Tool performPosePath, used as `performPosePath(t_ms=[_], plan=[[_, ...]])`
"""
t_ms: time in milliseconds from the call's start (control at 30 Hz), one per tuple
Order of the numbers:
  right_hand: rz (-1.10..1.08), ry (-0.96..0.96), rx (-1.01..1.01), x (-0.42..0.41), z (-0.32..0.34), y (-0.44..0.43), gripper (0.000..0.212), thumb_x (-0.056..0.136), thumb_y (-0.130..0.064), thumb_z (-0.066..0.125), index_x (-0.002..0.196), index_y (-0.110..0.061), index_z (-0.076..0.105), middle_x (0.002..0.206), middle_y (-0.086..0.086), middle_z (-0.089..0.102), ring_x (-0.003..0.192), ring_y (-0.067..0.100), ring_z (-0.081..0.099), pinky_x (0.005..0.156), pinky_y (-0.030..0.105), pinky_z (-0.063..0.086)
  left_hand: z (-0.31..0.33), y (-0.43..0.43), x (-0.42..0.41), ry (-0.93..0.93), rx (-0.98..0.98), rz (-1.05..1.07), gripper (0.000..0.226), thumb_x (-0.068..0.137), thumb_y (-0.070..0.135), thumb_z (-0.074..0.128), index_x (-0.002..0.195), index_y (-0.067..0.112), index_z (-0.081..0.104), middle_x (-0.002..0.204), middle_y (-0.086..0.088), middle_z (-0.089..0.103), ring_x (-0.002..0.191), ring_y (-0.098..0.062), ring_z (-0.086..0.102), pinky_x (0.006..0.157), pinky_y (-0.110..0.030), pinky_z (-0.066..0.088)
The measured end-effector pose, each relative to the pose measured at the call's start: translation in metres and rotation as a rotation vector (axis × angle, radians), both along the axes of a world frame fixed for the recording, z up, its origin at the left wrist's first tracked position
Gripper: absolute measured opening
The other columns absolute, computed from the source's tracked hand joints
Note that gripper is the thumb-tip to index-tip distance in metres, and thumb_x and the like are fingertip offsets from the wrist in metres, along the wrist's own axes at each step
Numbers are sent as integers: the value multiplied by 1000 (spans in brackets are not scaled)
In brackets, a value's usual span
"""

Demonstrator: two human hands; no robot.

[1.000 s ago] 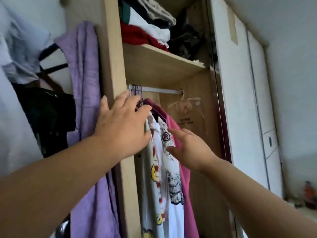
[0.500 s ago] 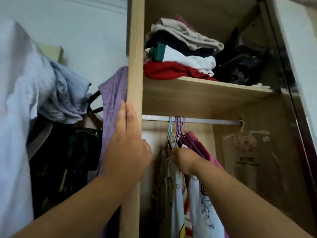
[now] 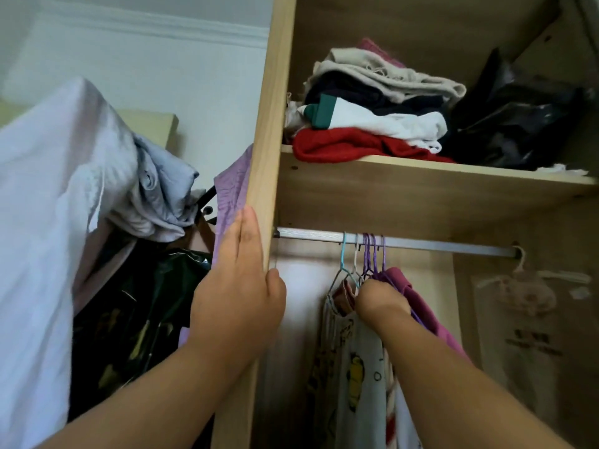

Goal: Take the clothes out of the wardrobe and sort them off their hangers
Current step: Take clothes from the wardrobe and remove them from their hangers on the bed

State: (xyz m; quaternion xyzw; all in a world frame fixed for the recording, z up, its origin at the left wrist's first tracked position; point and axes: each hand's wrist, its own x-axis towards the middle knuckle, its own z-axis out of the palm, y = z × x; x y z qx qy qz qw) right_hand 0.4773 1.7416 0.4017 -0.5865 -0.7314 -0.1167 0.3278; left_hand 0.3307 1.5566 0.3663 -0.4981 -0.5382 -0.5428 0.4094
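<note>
Tall light-wood wardrobe (image 3: 269,92), open; at the left end of its silver metal rail (image 3: 437,244), white cartoon-print clothes (image 3: 359,367) and a pink garment (image 3: 418,299) hanging on thin purple and teal wire hangers (image 3: 374,257). Left hand (image 3: 236,296) flat against the wardrobe's left front edge, fingers straight. Right hand (image 3: 381,299) curled round the bunched hangers just below the rail.

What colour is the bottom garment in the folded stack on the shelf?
The bottom garment is red; head view.
</note>
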Motion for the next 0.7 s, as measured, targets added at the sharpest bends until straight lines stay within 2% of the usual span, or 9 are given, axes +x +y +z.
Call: performPosePath(t_ms=[100, 233, 333, 433, 500, 600, 700], plan=[[46, 36, 58, 5, 6, 1, 27, 89, 0, 40, 105, -3, 61, 108, 16, 65, 100, 32, 62, 78, 36, 49, 0, 0, 0, -12, -3, 9, 81, 83, 21, 55, 151, 16, 13, 155, -5, 25, 120, -29, 52, 68, -26, 33], [119, 179, 152, 18, 16, -7, 20, 91, -13, 45, 96, -8, 63, 97, 16, 67, 90, 32, 62, 70, 30, 43, 0, 1, 0, -10, -12, 24, 81, 82, 20, 56, 151, 16, 14, 154, -6, 27, 121, -29, 51, 69, -26, 32], [179, 209, 216, 35, 20, -22, 20, 92, -24, 46, 86, -13, 61, 93, 16, 66, 89, 33, 60, 68, 29, 40, 1, 0, -1, 7, -5, 5, 79, 82, 17, 57, 150, 12, 17, 152, -10, 30, 124, -30, 49, 69, -30, 41], [215, 191, 283, 64, 16, -44, 26, 93, -29, 48, 70, -16, 51, 76, 10, 59, 78, 31, 57, 62, 28, 36, 2, -1, -2, 28, -4, -12, 75, 85, 16, 55, 150, 9, 17, 153, -13, 27, 135, -28, 37, 83, -39, 49], [231, 182, 316, 89, 8, -62, 30, 93, -31, 50, 66, -17, 50, 69, 5, 56, 72, 28, 54, 58, 28, 35, 3, -5, -2, 75, -7, 24, 70, 85, 12, 54, 147, 2, 23, 151, -21, 27, 135, -35, 36, 87, -43, 49], [258, 195, 353, 132, -6, -96, 28, 92, -29, 54, 75, -9, 62, 73, 9, 61, 71, 28, 56, 58, 31, 41, 4, -10, 2, 185, -85, 177, 65, 83, 15, 42, 145, -1, 28, 151, -28, 22, 137, -44, 27, 102, -55, 34], [300, 254, 348, 174, -21, -135, 25, 91, -28, 58, 73, -12, 66, 70, 7, 64, 67, 24, 58, 58, 30, 40, -2, -10, 16, 296, -161, 222, 63, 82, 19, 42, 143, 2, 34, 152, -27, 21, 141, -45, 17, 108, -58, 23]])
